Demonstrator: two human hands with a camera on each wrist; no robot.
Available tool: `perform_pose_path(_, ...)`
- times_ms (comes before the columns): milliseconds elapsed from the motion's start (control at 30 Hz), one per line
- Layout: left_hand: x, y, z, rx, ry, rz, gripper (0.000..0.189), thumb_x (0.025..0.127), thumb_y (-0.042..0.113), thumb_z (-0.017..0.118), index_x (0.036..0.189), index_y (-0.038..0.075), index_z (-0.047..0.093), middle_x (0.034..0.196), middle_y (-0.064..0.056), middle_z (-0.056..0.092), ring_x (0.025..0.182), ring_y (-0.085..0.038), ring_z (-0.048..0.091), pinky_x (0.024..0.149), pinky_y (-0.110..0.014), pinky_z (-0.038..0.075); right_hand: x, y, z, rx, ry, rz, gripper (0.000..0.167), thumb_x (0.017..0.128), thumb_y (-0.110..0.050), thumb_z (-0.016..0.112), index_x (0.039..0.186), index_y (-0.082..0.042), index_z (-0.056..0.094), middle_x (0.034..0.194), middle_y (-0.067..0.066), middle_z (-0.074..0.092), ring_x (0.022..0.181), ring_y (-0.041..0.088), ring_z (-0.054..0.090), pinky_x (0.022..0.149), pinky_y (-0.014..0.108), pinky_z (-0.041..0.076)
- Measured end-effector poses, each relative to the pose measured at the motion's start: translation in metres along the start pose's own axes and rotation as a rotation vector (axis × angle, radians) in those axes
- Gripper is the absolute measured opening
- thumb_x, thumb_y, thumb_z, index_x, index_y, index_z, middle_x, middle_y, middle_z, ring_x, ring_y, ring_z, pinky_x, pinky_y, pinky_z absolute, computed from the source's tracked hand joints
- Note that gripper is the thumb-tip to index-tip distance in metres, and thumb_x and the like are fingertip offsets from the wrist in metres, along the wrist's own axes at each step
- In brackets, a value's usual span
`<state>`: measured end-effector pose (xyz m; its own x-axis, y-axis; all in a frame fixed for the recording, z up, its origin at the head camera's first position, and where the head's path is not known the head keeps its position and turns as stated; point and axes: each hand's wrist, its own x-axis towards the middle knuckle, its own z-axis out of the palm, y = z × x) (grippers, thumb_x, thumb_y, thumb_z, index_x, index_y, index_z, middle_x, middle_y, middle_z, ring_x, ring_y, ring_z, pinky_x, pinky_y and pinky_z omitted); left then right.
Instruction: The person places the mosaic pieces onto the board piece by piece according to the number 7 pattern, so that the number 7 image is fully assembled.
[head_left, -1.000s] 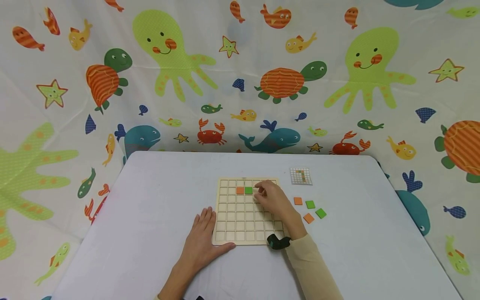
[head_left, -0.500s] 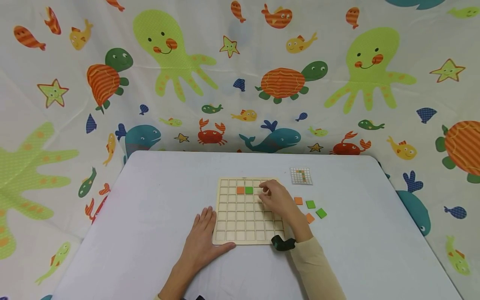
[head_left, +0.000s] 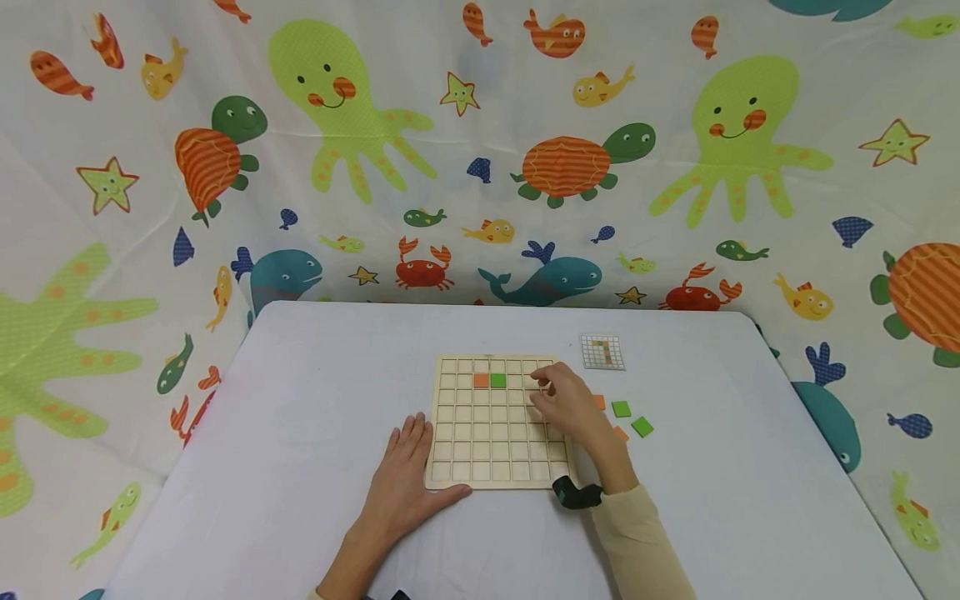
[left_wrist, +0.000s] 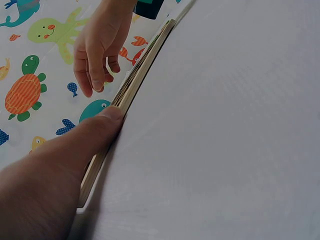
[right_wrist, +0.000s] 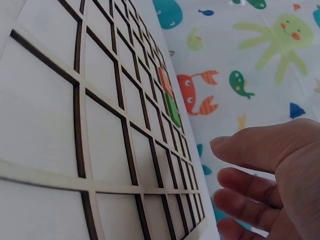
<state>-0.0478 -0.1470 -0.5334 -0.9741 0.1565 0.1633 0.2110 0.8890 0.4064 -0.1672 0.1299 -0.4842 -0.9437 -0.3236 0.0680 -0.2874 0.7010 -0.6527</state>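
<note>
A wooden grid board (head_left: 480, 433) lies on the table. An orange square tile (head_left: 482, 380) and a green square tile (head_left: 498, 380) sit side by side in its second row from the far edge. My left hand (head_left: 401, 492) rests at the board's near left corner, fingers straight along the left side. Its thumb touches the near edge, as the left wrist view shows. Over the board's right part hovers my right hand (head_left: 573, 408), fingers loosely bent. In the right wrist view nothing is between the right thumb (right_wrist: 250, 145) and fingers.
Right of the board lie loose tiles: two green (head_left: 621, 409), and two orange (head_left: 599, 402) partly hidden by my right hand. A small card (head_left: 602, 352) with a printed coloured grid pattern lies beyond them. A curtain (head_left: 450, 167) with sea animals hangs behind the table.
My right hand has drifted right across the board, away from the green tile and towards the loose tiles, now partly covering the orange ones. My left hand has stayed in place.
</note>
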Motion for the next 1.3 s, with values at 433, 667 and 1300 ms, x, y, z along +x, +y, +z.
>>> perform_pose_path(433, 0.0, 0.0, 0.0, 0.003, 0.001, 0.003, 0.115, 0.072, 0.076, 0.071, 0.149, -0.005, 0.042, 0.16, -0.022, 0.035, 0.153, -0.034, 0.028, 0.127, -0.049, 0.022, -0.007, 0.008, -0.008, -0.021, 0.044, 0.043, 0.034, 0.093, -0.017, 0.066, 0.125, -0.005, 0.065, 0.113, 0.009, 0.063, 0.093, 0.021, 0.058, 0.079, 0.036, 0.052)
perform_pose_path(667, 0.001, 0.001, 0.0, 0.01, -0.002, 0.005, 0.115, 0.072, 0.075, 0.071, 0.149, -0.006, 0.041, 0.159, -0.022, 0.036, 0.152, -0.035, 0.029, 0.126, -0.049, 0.023, -0.008, 0.015, -0.013, -0.027, 0.053, 0.065, 0.035, 0.092, -0.017, 0.069, 0.125, -0.005, 0.065, 0.114, 0.01, 0.063, 0.095, 0.023, 0.06, 0.08, 0.038, 0.053)
perform_pose_path(1300, 0.001, 0.0, -0.002, -0.007, -0.006, -0.006, 0.115, 0.072, 0.074, 0.073, 0.149, -0.005, 0.042, 0.16, -0.022, 0.035, 0.152, -0.035, 0.029, 0.126, -0.051, 0.024, -0.013, 0.031, -0.028, -0.042, 0.082, 0.086, 0.033, 0.091, -0.015, 0.07, 0.121, -0.003, 0.066, 0.114, 0.013, 0.064, 0.095, 0.025, 0.06, 0.083, 0.04, 0.055)
